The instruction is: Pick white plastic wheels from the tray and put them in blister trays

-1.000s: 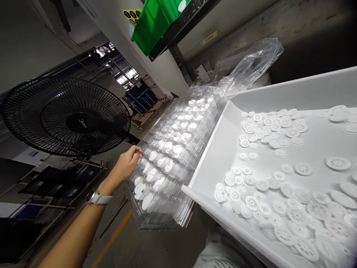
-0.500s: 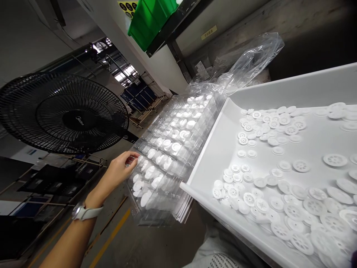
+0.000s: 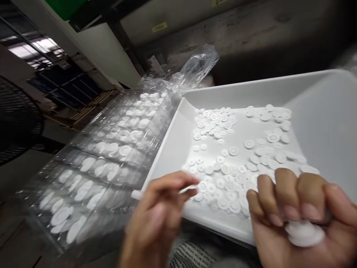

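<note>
Tray [image 3: 234, 89] is holding scattered white discs [image 3: 220, 149] beside stacked clear blister trays [image 3: 97, 156]; left hand [image 3: 154, 219] is hovering at the tray's near rim, its blurred fingers [image 3: 178, 182] showing no certain grip, while right hand [image 3: 290, 219] is closing its fingers [image 3: 287, 190] around a clump of discs [image 3: 304, 233].

A white plastic tray [image 3: 170, 156] holds scattered perforated white plastic discs [image 3: 233, 150].

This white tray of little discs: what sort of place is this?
Probably a factory workshop handling small moulded parts. A white tray holds many perforated white discs, a clear compartmented tray holds more in rows, and a rough grey wall stands behind.
</note>
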A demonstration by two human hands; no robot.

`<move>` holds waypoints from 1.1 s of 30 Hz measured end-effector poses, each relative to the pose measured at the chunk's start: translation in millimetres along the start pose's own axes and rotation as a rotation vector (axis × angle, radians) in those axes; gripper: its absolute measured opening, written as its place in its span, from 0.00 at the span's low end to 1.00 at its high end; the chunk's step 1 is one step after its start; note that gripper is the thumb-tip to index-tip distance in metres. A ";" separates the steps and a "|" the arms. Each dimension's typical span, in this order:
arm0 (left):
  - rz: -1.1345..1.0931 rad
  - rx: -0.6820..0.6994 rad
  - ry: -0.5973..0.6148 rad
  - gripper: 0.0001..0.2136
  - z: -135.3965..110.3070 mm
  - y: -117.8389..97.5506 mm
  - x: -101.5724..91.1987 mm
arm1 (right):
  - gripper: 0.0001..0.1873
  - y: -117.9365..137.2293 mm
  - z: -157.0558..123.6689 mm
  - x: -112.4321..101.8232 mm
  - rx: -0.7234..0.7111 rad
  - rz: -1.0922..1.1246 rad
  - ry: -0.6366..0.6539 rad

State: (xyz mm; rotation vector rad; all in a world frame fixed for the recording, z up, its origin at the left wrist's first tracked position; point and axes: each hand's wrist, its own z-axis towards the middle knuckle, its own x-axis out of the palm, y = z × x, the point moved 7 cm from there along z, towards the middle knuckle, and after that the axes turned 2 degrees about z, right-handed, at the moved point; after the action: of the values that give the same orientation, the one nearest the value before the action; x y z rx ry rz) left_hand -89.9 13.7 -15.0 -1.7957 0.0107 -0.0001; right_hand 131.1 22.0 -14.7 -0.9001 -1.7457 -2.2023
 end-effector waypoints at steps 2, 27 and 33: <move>-0.374 -0.043 0.141 0.15 14.4 0.0 71.0 | 0.22 11.0 -0.9 20.9 -0.124 -0.195 0.065; -0.611 -0.381 0.358 0.25 44.2 12.1 102.4 | 0.11 -20.8 44.8 -51.0 0.511 -1.764 1.078; -0.700 -0.453 0.290 0.22 36.6 5.0 105.3 | 0.15 -35.3 37.4 -69.7 0.442 -1.748 1.034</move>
State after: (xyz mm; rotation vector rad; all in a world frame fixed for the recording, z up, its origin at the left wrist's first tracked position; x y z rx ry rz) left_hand 15.6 47.5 -28.6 -2.1466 -0.4398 -0.8119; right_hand 181.7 52.0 -78.2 2.1723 -2.1903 -1.6698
